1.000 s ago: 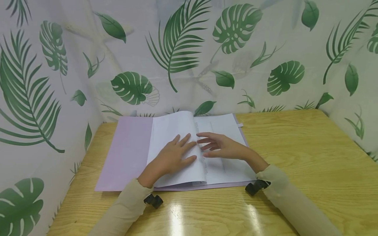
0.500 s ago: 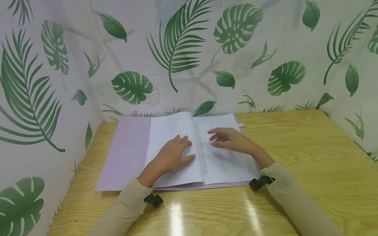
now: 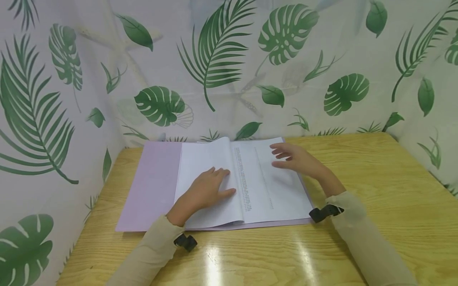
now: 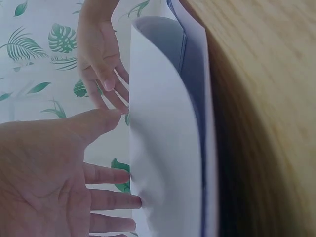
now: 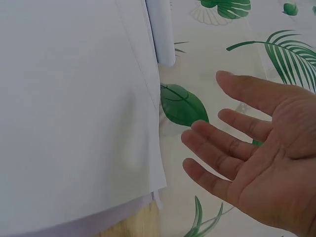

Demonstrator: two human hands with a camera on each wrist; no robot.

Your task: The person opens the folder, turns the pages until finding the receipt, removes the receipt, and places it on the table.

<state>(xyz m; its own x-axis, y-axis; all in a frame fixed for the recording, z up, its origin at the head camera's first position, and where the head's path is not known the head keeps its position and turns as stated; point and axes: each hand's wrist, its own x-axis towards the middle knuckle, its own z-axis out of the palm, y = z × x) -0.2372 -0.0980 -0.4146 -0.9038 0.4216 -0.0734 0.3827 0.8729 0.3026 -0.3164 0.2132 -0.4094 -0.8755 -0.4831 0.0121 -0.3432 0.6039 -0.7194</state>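
Folder lies open on wood-grain table before leaf-print backdrop.

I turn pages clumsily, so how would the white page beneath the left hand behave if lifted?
The white page is probably floppy: it bows in a curve. Its edge looks thin, so likely light. It may lift easily, as it arches off the lilac folder.

I'm in a small desk nook, home or office I can't tell: wooden table, leafy white walls.
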